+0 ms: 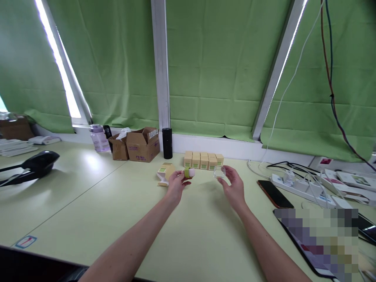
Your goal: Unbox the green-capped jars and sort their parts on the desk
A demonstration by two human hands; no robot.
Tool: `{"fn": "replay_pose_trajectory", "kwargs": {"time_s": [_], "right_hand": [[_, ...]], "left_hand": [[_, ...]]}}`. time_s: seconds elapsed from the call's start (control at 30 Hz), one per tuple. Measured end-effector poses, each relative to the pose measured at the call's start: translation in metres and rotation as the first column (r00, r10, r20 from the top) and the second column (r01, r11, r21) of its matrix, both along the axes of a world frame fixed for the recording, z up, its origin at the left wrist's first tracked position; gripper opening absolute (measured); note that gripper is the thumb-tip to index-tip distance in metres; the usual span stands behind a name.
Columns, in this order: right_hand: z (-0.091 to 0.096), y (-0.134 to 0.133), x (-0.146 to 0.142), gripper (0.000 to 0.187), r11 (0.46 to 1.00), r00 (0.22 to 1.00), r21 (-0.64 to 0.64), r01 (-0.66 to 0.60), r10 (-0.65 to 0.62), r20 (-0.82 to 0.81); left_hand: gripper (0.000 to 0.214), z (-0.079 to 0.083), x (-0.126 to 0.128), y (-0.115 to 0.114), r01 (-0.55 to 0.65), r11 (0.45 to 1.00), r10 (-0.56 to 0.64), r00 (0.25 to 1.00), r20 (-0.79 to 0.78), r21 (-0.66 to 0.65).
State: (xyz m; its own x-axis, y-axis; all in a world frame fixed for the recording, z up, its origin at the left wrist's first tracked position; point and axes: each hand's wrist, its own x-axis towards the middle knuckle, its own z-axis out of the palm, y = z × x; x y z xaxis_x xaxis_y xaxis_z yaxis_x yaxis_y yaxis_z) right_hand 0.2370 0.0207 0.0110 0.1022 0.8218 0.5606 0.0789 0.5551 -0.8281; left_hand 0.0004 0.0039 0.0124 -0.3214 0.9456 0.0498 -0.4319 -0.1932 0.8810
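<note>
Between the thumb and fingers of my left hand point(176, 187) is a small white block with a yellow-green band point(188, 172); its exact kind is not clear. My right hand point(233, 187) pinches a small clear plastic cover point(219, 172) by its right side. The two held things are apart, both a little above the table. An opened kraft paper box point(165, 170) lies just behind and left of my left hand, partly hidden by it. Several small kraft boxes with green labels point(200, 160) stand in a row behind my hands.
Left of the row are a black cylinder point(167, 143), open cardboard boxes point(143, 145) and a purple bottle point(100, 138). On the right lie a phone point(275, 194), a power strip point(304, 190) with cables and a tablet point(293, 239). A black object point(41, 162) lies far left.
</note>
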Motion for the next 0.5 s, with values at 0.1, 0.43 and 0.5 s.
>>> {"fn": "replay_pose_trajectory", "kwargs": {"time_s": [0.1,0.43,0.5], "right_hand": [[-0.009,0.027,0.030,0.054,0.983,0.984,-0.042,0.176,-0.177,-0.006],[-0.050,0.059,0.071,0.041,0.914,0.921,-0.216,0.344,-0.284,0.267],[-0.053,0.060,0.071,0.038,0.913,0.911,-0.218,0.344,-0.269,0.313]], "left_hand": [[0.023,0.000,0.000,0.000,0.003,1.000,-0.003,1.000,-0.002,-0.011],[0.016,0.001,0.000,-0.001,-0.017,0.999,0.016,1.000,-0.018,-0.038],[0.016,0.002,0.001,-0.002,-0.016,0.999,0.015,1.000,-0.022,-0.039]]}}
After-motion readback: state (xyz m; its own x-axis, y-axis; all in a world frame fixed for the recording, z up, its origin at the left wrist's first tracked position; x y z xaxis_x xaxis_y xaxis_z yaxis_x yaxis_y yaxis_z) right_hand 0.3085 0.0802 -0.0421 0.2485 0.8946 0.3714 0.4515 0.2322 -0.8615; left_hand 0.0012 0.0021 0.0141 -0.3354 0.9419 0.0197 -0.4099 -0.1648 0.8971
